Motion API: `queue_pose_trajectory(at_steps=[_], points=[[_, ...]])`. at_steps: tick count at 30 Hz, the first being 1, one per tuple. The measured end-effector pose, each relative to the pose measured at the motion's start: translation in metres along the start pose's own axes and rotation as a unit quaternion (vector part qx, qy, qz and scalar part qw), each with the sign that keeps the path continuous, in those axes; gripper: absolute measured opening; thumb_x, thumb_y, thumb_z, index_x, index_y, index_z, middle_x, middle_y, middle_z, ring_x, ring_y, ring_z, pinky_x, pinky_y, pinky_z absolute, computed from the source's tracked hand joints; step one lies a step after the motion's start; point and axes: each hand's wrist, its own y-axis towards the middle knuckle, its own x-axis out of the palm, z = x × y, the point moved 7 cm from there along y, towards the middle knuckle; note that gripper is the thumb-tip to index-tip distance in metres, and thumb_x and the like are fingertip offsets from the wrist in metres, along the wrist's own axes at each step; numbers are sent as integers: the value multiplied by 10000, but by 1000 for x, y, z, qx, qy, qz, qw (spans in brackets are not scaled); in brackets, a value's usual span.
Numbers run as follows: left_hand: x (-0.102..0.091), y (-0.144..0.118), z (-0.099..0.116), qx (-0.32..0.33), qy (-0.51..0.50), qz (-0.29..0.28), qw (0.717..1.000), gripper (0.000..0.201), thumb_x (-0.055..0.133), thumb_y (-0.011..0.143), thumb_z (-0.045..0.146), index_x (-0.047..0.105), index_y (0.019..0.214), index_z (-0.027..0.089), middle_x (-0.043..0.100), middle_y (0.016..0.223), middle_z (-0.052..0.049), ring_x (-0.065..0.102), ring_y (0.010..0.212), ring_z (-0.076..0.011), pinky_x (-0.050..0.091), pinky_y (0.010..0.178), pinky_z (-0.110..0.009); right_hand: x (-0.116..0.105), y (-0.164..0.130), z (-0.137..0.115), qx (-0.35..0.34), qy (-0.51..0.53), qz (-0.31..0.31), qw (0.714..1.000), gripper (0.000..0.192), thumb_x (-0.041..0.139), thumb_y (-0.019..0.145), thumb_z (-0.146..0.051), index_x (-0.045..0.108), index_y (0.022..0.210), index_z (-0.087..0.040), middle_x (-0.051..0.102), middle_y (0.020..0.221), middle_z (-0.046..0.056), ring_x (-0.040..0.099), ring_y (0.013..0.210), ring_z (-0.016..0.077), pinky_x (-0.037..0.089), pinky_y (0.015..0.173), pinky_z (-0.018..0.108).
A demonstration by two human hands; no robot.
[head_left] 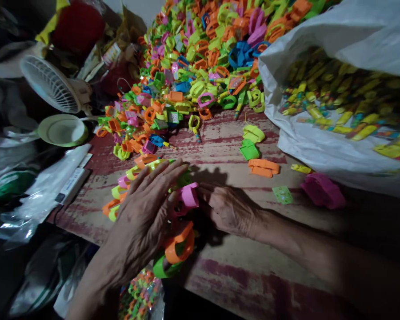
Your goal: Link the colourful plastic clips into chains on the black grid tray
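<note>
My left hand (143, 213) lies flat, fingers apart, on a small heap of coloured plastic ring-shaped pieces (178, 242) near the front of the worn wooden table (226, 146). My right hand (228, 209) rests palm down just to the right of it, fingers curled toward a pink piece (189, 195) between the two hands. Whether the right fingers grip that piece is hidden. An orange piece (182, 244) and a green piece (162, 266) stick out below the left hand.
A large pile of coloured plastic pieces (200, 58) covers the back of the table. A white sack (340, 84) of yellow parts lies at right. Loose green, orange and pink pieces (322, 190) sit mid-table. A small fan (51, 84) and a lid (62, 130) are left.
</note>
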Motion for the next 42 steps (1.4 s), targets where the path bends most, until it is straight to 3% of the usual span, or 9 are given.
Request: queue_pose_trajectory(at_steps=[6, 10, 15, 19, 21, 27, 33, 37, 42], points=[[2, -2, 5, -7, 16, -9, 1000, 522, 338, 988, 249, 388, 1507, 251, 379, 1606, 5, 289, 1507, -204, 136, 1271, -479, -7, -5, -7, -44, -34, 73, 996, 429, 460, 819, -34, 641, 1178, -181, 717, 1042, 90, 693, 893, 204, 568, 793, 310], [3, 0, 10, 13, 26, -3, 1000, 532, 321, 975, 241, 412, 1498, 209, 401, 1592, -5, 285, 1507, -178, 112, 1274, -431, -6, -9, -9, -60, -83, 80, 992, 392, 460, 834, -50, 671, 1133, -191, 732, 996, 91, 706, 876, 199, 569, 764, 284], [3, -3, 9, 10, 4, 1, 1000, 550, 309, 970, 248, 401, 1509, 193, 392, 1597, -1, 264, 1514, -163, 93, 1276, -420, -20, -16, 7, 61, -155, 163, 972, 245, 467, 929, -215, 705, 884, -181, 734, 813, 123, 701, 772, 248, 565, 742, 358], [3, -5, 7, 13, -6, -2, 1000, 550, 290, 978, 294, 411, 1509, 216, 374, 1606, 13, 255, 1517, -169, 77, 1277, -429, -38, -26, 22, 177, -172, 231, 941, 382, 476, 964, -467, 688, 825, -181, 703, 706, 120, 670, 635, 254, 534, 619, 370], [4, -4, 8, 23, 0, -2, 1000, 556, 288, 978, 299, 402, 1515, 211, 378, 1604, 15, 265, 1513, -165, 81, 1276, -421, -41, -28, 23, 190, -168, 240, 937, 390, 495, 953, -498, 696, 832, -186, 702, 709, 113, 675, 650, 257, 533, 628, 372], [4, -5, 6, 17, 10, 7, 1000, 543, 309, 983, 271, 384, 1521, 255, 379, 1601, 59, 280, 1504, -154, 92, 1281, -396, -31, -27, 22, 163, -164, 182, 956, 329, 564, 936, -457, 729, 796, -209, 728, 742, 92, 691, 750, 260, 552, 784, 413], [4, -5, 7, 17, 11, 4, 1000, 532, 395, 965, 240, 405, 1491, 313, 395, 1586, 110, 284, 1496, -120, 85, 1280, -339, -28, -24, 8, 94, -194, 161, 963, 173, 584, 895, -296, 741, 938, -236, 751, 814, 75, 701, 740, 232, 534, 679, 337], [4, -4, 7, 14, 7, -5, 1000, 524, 378, 984, 252, 380, 1504, 313, 379, 1597, 97, 262, 1506, -128, 95, 1286, -369, -21, -19, -4, 34, -173, 128, 976, 238, 511, 828, -102, 695, 925, -219, 746, 821, 60, 708, 732, 197, 542, 690, 286], [4, -3, 9, 21, 2, 5, 1000, 533, 427, 951, 192, 411, 1469, 320, 431, 1568, 70, 305, 1485, -142, 126, 1289, -412, -20, -19, -12, -7, -153, 148, 977, 317, 463, 812, -51, 678, 972, -220, 724, 786, 38, 686, 664, 178, 538, 655, 259]])
